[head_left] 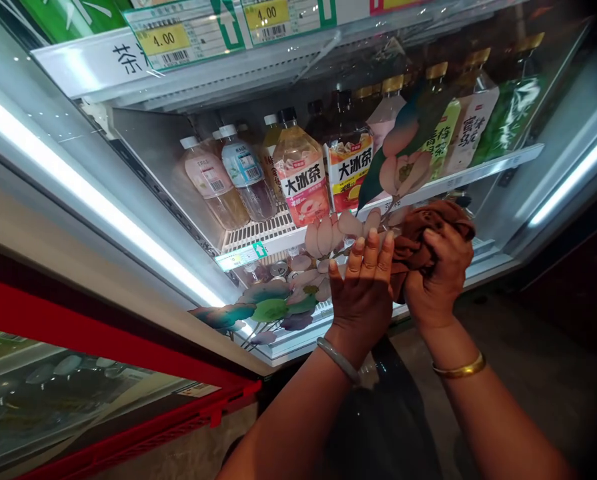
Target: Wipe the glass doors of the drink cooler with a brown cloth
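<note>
A glass fridge door (338, 45) fills the space in front of me, with pink flower and green leaf decals (271, 310) on it. My left hand (362, 293) lies against the glass over the decals, its fingers stretched out and nothing held. Just to its right, my right hand (441, 277) grips a bunched brown cloth (451, 217) at the glass. Part of the cloth hangs between the two hands. Its contact with the glass is partly hidden by my fingers.
Behind the glass, several bottled drinks (303, 177) stand on a white shelf (298, 239). Price tags (165, 40) line the shelf above. A bright light strip (78, 193) runs along the left side. At lower left is a red-framed cooler (143, 350).
</note>
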Tool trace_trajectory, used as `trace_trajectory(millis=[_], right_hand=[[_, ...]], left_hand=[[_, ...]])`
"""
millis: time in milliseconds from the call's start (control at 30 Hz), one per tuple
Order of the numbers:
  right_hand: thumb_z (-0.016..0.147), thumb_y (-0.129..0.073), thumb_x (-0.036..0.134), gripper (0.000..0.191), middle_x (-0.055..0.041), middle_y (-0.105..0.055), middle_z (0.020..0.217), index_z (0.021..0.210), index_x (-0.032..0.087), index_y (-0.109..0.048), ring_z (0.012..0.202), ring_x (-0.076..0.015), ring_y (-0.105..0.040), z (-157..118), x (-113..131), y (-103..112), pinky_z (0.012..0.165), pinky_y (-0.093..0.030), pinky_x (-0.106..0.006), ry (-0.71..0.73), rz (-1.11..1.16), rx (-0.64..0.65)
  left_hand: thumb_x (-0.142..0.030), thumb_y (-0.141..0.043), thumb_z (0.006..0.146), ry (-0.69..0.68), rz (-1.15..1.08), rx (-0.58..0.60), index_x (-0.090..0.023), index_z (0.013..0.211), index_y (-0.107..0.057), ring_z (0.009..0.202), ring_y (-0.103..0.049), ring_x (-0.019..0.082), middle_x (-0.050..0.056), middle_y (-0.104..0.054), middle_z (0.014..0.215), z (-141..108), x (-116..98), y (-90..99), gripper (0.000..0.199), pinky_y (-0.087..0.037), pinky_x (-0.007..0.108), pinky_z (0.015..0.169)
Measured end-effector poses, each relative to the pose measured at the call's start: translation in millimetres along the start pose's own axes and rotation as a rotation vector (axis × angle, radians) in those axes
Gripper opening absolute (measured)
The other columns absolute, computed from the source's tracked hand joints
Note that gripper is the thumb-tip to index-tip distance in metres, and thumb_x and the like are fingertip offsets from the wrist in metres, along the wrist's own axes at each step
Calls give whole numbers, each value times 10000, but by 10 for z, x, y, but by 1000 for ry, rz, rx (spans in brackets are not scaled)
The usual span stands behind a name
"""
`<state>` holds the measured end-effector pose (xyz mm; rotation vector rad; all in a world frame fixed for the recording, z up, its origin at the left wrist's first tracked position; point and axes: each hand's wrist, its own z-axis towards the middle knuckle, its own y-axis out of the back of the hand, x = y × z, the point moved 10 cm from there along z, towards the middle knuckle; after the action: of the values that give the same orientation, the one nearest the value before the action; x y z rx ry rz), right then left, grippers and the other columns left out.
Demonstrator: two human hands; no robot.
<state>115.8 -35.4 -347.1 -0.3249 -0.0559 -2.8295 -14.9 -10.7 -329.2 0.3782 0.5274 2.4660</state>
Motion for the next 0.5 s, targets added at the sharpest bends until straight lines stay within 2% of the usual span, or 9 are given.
trace_trajectory(millis=[100, 233, 300, 367, 433, 500], right_hand=[[849, -518, 110, 621, -148, -599, 1437, 1457, 233, -531, 1418, -294, -528, -151, -136, 46, 1178, -412, -618, -106, -36, -21], [902, -611, 184, 518, -106, -601, 1451, 1407, 281, -545, 1364, -269, -581, -210, 89, -39, 1125, -503, -524, -39, 28, 36], [926, -632, 213, 451, -78, -625, 1426, 1363, 305, -562, 1331, -257, -611, -88, 172, -42, 1116, -515, -502, 33, 44, 23], [941, -627, 220, 428, -72, -634, 1413, 1355, 309, -563, 1317, -257, -625, 44, 138, -23, 1129, -501, -518, 68, 11, 4], [941, -633, 223, 444, -83, -636, 1404, 1372, 298, -556, 1323, -266, -620, 102, 34, 2, 1135, -489, -539, 59, -30, -4], [940, -641, 235, 458, -96, -643, 1385, 1387, 281, -551, 1326, -276, -615, 74, -54, 35, 1119, -498, -551, 33, -48, -11]], left_hand=[[-193, -558, 960, 31, 11, 37, -201, 1611, -407, 1611, -282, 256, 101, -482, 1637, -7, -20, -72, 668, 110, 539, 1325], [-166, -550, 968, 67, -42, 20, -164, 1602, -419, 1581, -353, 278, 143, -508, 1611, -31, -43, -93, 648, 160, 532, 1308], [-152, -527, 973, 64, -79, 5, -106, 1594, -417, 1599, -312, 259, 167, -509, 1605, -16, -66, -73, 633, 169, 505, 1307], [-142, -506, 971, 17, -110, -9, -83, 1589, -417, 1617, -262, 226, 169, -501, 1610, 44, -142, -48, 628, 118, 472, 1327], [-128, -483, 967, -38, -108, -12, -103, 1600, -406, 1633, -201, 192, 134, -472, 1635, 135, -243, -54, 638, 48, 444, 1347], [-139, -453, 979, -41, -58, 0, -131, 1617, -382, 1647, -110, 179, 84, -404, 1680, 234, -301, -106, 642, 61, 441, 1346]])
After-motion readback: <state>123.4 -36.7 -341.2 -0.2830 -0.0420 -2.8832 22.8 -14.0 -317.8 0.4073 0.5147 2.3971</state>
